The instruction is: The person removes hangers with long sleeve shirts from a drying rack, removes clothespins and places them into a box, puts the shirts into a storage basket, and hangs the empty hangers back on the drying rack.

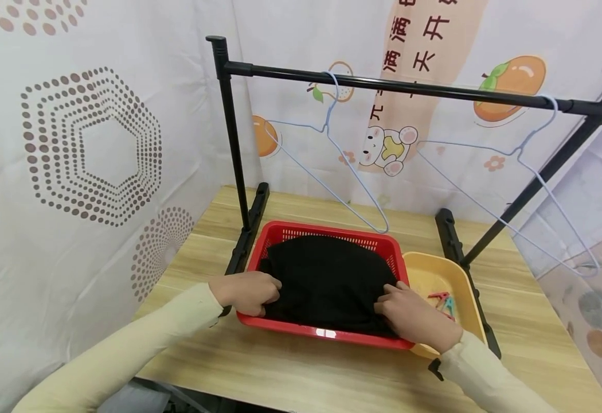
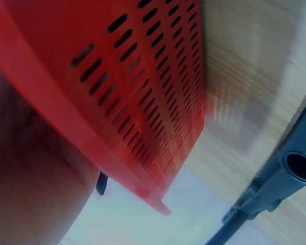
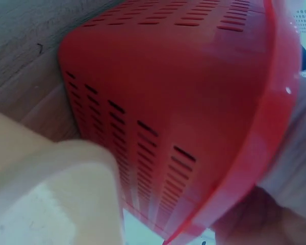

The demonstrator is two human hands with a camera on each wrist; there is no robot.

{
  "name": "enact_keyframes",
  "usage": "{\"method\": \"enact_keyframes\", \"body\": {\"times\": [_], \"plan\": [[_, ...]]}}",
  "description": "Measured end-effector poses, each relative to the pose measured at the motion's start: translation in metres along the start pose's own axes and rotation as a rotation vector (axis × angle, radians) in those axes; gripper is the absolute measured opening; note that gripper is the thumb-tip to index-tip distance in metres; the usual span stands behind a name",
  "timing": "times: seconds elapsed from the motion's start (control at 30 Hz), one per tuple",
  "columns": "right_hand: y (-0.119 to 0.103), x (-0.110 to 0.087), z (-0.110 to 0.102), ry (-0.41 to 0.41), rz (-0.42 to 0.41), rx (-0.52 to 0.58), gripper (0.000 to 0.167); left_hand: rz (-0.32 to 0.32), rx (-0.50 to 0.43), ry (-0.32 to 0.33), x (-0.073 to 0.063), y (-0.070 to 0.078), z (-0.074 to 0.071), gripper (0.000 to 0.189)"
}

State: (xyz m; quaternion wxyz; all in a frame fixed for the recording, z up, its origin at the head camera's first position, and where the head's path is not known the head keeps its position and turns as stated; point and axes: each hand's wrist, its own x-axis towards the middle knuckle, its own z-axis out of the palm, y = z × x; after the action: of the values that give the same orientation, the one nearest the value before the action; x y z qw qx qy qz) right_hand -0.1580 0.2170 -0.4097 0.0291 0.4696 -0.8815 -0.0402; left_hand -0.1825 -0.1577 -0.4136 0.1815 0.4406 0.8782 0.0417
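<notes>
A black cloth garment (image 1: 327,281) lies bunched inside a red plastic basket (image 1: 311,330); its exact kind cannot be told. Over the basket's left rim reaches my left hand (image 1: 246,291), its curled fingers gripping the cloth's left side. At the opposite side my right hand (image 1: 411,312) holds the cloth's right edge with bent fingers. Both wrist views mostly show the slotted outer wall of the basket, so the fingertips are hidden there. Part of the left palm (image 2: 35,173) shows beside the rim, and part of the right hand (image 3: 260,219) appears beyond it.
A black rack (image 1: 301,74) stands behind and around the basket. Two light-blue hangers (image 1: 327,123) hang from its bar, one above the basket, the other further right. Right of the basket, a yellow tray (image 1: 468,304) holds several small clips (image 1: 442,303). Patterned curtains surround the wooden table (image 1: 301,373).
</notes>
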Motion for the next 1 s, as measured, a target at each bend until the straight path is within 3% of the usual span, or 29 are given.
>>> {"method": "enact_keyframes", "body": {"times": [0.2, 0.4, 0.5, 0.57, 0.7, 0.77, 0.87, 1.0], "plan": [[-0.004, 0.005, 0.002, -0.082, 0.049, 0.015, 0.009, -0.005, 0.089, -0.084, 0.008, 0.002, 0.002, 0.015], [0.003, 0.007, 0.003, -0.042, 0.069, 0.073, 0.011, -0.005, -0.069, -0.098, 0.0, -0.005, -0.014, 0.029], [0.004, 0.002, 0.001, 0.023, 0.072, 0.13, 0.018, -0.004, -0.161, -0.034, -0.009, -0.007, -0.019, 0.032], [0.004, -0.002, -0.001, 0.086, 0.079, 0.149, 0.027, 0.003, -0.174, 0.052, -0.015, -0.006, -0.023, 0.032], [0.006, -0.006, -0.004, 0.224, 0.156, 0.154, 0.046, 0.009, -0.033, 0.314, -0.018, -0.004, -0.027, 0.026], [0.008, -0.007, -0.005, 0.255, 0.192, 0.14, 0.062, 0.021, 0.07, 0.412, -0.016, -0.003, -0.027, 0.024], [0.011, -0.009, -0.003, 0.235, 0.181, 0.086, 0.081, 0.104, 0.188, 0.43, -0.014, -0.001, -0.026, 0.052], [0.011, -0.012, 0.002, 0.191, 0.112, 0.034, 0.068, 0.195, 0.243, 0.301, -0.012, 0.0, -0.021, 0.064]]}}
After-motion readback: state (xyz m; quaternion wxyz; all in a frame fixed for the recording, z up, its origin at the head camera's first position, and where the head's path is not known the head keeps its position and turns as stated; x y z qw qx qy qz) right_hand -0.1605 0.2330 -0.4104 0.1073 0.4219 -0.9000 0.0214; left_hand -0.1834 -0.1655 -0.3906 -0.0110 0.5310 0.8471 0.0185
